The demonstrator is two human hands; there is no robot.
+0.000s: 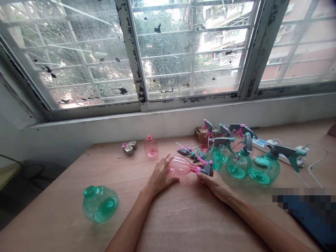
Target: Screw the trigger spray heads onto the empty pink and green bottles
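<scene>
A clear pink spray bottle (180, 166) lies on its side just above the table, its neck pointing right. Around its base end, my left hand (161, 175) is closed. A grey and pink trigger spray head (206, 168) sits at the bottle's neck, and my right hand (213, 181) grips it; whether it is fully seated I cannot tell. To the right of my right hand stand several green bottles with spray heads, the closest being one green spray bottle (238, 163). Loose spray heads (187, 151) lie behind the held bottle.
An open green bottle (100, 204) is at the front left. An open pink bottle (151, 146) stands near the wall beside small square blocks (129, 148). A white power strip (285, 154) with cables lies at the right, and a dark, partly pixelated object (312, 217) is at the right front.
</scene>
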